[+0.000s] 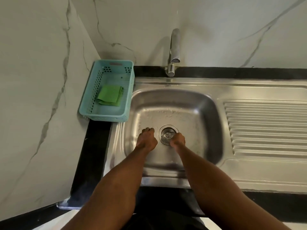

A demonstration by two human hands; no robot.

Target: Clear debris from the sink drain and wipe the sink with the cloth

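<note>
- The right hand (178,139) is down in the basin with its fingers curled at the edge of the round perforated metal strainer (167,138); it seems to pinch the strainer rim, but the fingertips are hidden, so this is my judgement.
- The left hand (147,138) rests on the basin floor just left of the drain, with the fingers curled under; I cannot tell if it has something small in them.
- The strainer sits in the drain of the stainless steel sink (172,100), a little tilted as if lifted at one side. Debris is too small to make out.
- The step in hand looks like the first one, clearing the drain. The next move calls for lifting the strainer straight up and keeping it level, so nothing falls back.
- The folded green cloth (110,95) lies untouched in the pale blue perforated plastic basket (86,112), beside the sink on the left.
- The chrome tap (173,52) stands behind the basin.
- No brand, label or writing can be read.
</note>
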